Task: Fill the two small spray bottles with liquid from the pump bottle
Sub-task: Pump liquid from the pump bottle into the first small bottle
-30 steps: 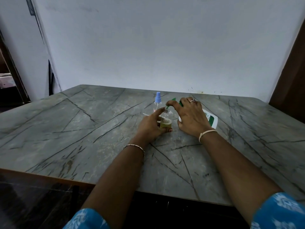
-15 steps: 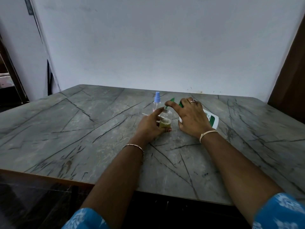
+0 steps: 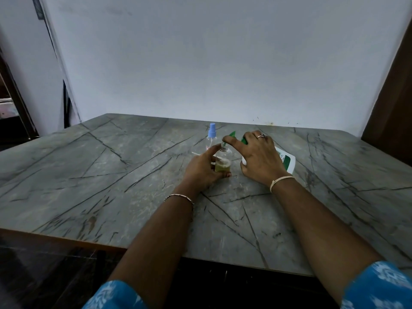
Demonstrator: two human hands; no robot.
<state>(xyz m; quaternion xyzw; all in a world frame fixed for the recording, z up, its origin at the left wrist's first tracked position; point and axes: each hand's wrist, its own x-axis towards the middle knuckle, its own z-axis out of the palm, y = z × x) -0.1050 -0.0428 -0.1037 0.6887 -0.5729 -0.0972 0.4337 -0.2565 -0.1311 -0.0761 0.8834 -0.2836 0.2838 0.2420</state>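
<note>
I work on a grey veined stone table (image 3: 111, 175), and everything for the job is clustered a little toward one o'clock of its middle. The white pump bottle (image 3: 291, 166) is the biggest piece. It leans toward nine o'clock, and I cannot tell whether its base is flat on the table.

My right hand (image 3: 259, 157) lies spread over the green pump head, fingers nearly straight and pressing down, the forefinger reaching along the green spout (image 3: 233, 133). My left hand (image 3: 200, 170) is wrapped round the open small bottle (image 3: 223, 162), thumb up near its neck, holding it on the table under the spout. A low layer of yellow-green liquid sits in its bottom part.

I judge this as mid-fill of the first bottle. The next move calls for repeated, steady pump strokes with the spout kept over the narrow neck, or the liquid will run down the outside.

The second spray bottle (image 3: 211, 139), blue-capped and apparently empty, waits just beside at eleven o'clock of the open one.

The pump bottle's green label (image 3: 286, 160) has small white marks and the capped bottle a reddish mark. Neither is readable from here.
</note>
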